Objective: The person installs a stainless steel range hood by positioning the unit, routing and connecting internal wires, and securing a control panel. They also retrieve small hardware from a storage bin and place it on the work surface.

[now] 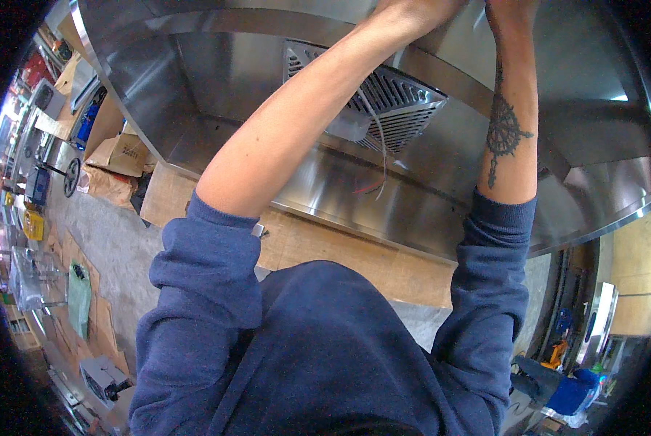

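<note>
Both my arms reach up across a large stainless steel housing (231,156), bare below pushed-up dark blue sleeves. My left hand (431,9) shows only its wrist and back at the top edge, close to the upper steel panel; its fingers are cut off. Beside it, my right hand (514,9) is cropped the same way, so what either one touches is hidden. Between the forearms, inside the housing, sits a slotted metal grille (416,102) with a pale box (349,125) against it. A thin white cable (381,138) hangs there, near a short red wire (369,189).
Plywood or cardboard sheets (340,243) lie under the housing's near edge. At left are an open cardboard box (118,154), a black handwheel (72,176), a yellow container (33,224) and grey concrete floor (126,240). A person in blue (572,394) is at lower right.
</note>
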The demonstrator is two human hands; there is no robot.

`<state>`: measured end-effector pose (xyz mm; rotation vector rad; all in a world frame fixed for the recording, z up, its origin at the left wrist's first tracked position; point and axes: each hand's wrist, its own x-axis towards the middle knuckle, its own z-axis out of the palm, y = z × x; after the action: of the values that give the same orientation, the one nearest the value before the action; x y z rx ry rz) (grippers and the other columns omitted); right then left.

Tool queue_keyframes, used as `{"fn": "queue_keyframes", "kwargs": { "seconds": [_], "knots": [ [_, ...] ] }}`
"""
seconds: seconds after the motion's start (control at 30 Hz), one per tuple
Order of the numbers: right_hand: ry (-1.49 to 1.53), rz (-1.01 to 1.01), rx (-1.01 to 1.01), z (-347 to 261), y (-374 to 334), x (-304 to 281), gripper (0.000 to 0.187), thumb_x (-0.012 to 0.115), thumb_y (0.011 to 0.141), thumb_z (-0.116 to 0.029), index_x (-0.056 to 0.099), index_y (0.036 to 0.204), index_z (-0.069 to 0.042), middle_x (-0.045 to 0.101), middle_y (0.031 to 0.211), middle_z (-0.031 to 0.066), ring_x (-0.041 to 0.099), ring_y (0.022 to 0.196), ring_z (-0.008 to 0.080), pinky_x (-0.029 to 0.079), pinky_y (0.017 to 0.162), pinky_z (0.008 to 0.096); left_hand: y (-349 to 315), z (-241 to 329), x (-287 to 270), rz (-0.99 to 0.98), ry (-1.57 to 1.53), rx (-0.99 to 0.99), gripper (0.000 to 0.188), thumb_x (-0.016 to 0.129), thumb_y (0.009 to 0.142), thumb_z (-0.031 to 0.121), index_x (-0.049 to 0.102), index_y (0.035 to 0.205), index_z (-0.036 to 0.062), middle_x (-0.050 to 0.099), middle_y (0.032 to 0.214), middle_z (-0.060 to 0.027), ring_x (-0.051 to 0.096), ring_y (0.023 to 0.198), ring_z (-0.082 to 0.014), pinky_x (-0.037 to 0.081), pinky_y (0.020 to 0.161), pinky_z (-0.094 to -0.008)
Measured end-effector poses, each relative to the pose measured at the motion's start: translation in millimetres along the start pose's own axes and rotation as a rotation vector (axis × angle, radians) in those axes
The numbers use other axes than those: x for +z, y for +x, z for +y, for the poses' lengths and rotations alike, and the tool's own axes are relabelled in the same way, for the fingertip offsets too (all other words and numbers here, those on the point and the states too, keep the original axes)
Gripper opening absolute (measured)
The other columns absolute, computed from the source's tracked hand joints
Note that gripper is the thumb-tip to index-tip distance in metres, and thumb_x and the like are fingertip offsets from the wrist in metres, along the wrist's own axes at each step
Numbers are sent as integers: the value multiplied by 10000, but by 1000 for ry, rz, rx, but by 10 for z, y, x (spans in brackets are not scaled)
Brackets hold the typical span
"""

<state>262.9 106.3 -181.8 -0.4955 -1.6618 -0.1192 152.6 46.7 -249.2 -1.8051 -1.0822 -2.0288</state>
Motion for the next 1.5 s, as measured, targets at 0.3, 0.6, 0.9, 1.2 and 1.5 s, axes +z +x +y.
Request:
{"fn": "queue_keyframes", "kwargs": {
  "seconds": [0.3,0.6,0.9,1.2,1.5],
  "knots": [
    [195,176,-178,229,82,165,227,735,906,-150,697,1004,51,747,900,202,729,849,297,554,774,399,107,279,15,-52,5,-173,476,619,927,169,515,1357,-4,651,1167,-368,594,1155,-542,522,924,-580],
    [239,127,-118,152,116,100,258,721,924,-157,700,1073,52,753,941,174,717,893,252,551,797,381,30,239,10,-7,-55,1,532,619,942,172,469,1427,15,628,1269,-331,543,1236,-541,510,950,-571],
    [249,-60,149,19,-366,-15,414,586,1033,-295,635,1339,-21,654,1289,264,655,1134,407,520,966,473,-264,252,-179,-165,-86,-315,222,489,1080,196,547,1166,0,666,845,-181,651,757,-331,522,730,-450],
    [206,-370,317,-391,-2930,118,496,541,1039,-205,483,1462,48,591,1354,290,573,1191,508,423,1038,592,-846,404,-569,-300,-156,-478,245,482,1109,165,561,1223,-37,644,854,-124,628,763,-223,523,708,-386],
    [427,-869,832,-846,-3654,110,308,474,1112,-264,561,1176,25,655,991,273,626,928,481,499,855,500,-1127,594,-1097,-138,20,-500,389,557,1101,269,619,1338,-33,691,1221,-120,631,1130,-193,480,1032,-334]
  ]
}}
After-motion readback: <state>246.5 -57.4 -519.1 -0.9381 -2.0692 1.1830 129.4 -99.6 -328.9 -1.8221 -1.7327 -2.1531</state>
